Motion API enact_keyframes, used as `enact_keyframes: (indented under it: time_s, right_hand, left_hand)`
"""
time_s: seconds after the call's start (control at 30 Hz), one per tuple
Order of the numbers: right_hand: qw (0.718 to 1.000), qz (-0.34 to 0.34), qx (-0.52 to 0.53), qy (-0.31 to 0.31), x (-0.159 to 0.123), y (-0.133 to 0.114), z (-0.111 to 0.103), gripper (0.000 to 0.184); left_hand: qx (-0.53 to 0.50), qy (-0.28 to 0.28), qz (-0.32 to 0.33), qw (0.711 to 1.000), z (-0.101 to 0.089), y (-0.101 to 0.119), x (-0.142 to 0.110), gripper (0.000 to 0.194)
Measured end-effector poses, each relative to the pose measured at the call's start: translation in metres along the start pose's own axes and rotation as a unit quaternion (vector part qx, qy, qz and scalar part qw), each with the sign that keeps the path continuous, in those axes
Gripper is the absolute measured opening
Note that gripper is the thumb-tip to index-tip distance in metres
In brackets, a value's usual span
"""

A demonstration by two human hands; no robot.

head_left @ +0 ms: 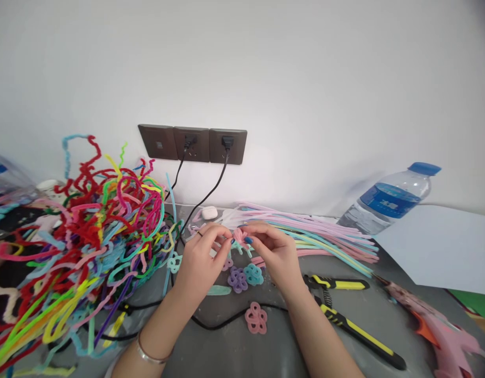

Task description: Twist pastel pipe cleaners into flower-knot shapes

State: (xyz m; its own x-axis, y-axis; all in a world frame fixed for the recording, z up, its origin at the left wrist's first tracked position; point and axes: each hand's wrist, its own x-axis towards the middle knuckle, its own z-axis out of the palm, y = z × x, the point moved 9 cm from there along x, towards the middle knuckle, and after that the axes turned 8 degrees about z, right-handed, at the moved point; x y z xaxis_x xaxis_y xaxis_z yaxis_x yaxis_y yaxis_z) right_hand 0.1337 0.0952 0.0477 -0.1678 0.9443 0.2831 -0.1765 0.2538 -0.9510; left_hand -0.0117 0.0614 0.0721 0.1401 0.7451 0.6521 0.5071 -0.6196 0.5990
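A small pink pipe-cleaner flower (240, 237) is pinched between both hands above the grey table. My left hand (206, 257) grips its left side with thumb and fingertips, and my right hand (274, 254) grips its right side. Its exact shape is partly covered by the fingers. Just below the hands lie a purple pipe-cleaner flower (238, 280) and a teal pipe-cleaner flower (253, 274), side by side. Nearer to me rests a flat pink looped flower (256, 318). A mint flower (174, 262) sits left of my left hand.
A tangled heap of coloured pipe cleaners (108, 226) fills the left. Straight pastel pipe cleaners (321, 231) lie behind my right hand. Yellow-black pliers (356, 325), a pink glue gun (435, 325), a water bottle (392, 197) and white paper (443, 244) are right. A black cable (214, 326) crosses the table.
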Motion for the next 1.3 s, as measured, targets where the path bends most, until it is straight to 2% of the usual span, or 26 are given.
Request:
enact_keyframes:
  time_s: [0.13,0.27,0.4,0.6,0.7,0.9,1.07,1.3]
  right_hand:
    - [1.0,-0.002,-0.001,0.003,0.001,0.001,-0.001,0.011]
    - [0.999,0.024,-0.004,0.042,0.001,0.005,-0.005,0.007]
    - [0.999,0.021,-0.008,0.028,0.002,0.004,-0.003,0.01]
    - [0.999,0.028,0.006,0.036,0.001,0.006,-0.003,0.012]
    - [0.999,0.026,0.016,0.042,-0.001,0.006,-0.002,0.013]
    - [0.997,0.021,0.022,0.064,-0.004,-0.001,-0.004,0.009]
    - [0.997,-0.034,-0.029,0.056,-0.007,-0.013,-0.003,0.007]
    - [0.997,-0.023,-0.021,0.064,-0.007,-0.013,-0.005,0.009]
  left_hand:
    - [-0.043,0.002,-0.058,0.997,0.002,-0.01,-0.001,0.01]
    - [-0.06,-0.009,-0.057,0.997,0.005,-0.011,0.0,0.008]
    - [-0.09,-0.009,-0.076,0.993,0.007,-0.013,0.0,0.008]
    - [-0.123,0.01,-0.163,0.979,0.01,-0.022,-0.006,0.006]
    - [-0.124,0.029,-0.172,0.977,0.007,-0.024,-0.006,0.007]
    - [-0.197,0.05,-0.218,0.955,0.008,-0.031,-0.008,0.007]
    - [-0.194,0.046,-0.231,0.952,0.008,-0.033,-0.009,0.007]
    - [-0.176,0.03,-0.197,0.964,0.011,-0.028,-0.009,0.005]
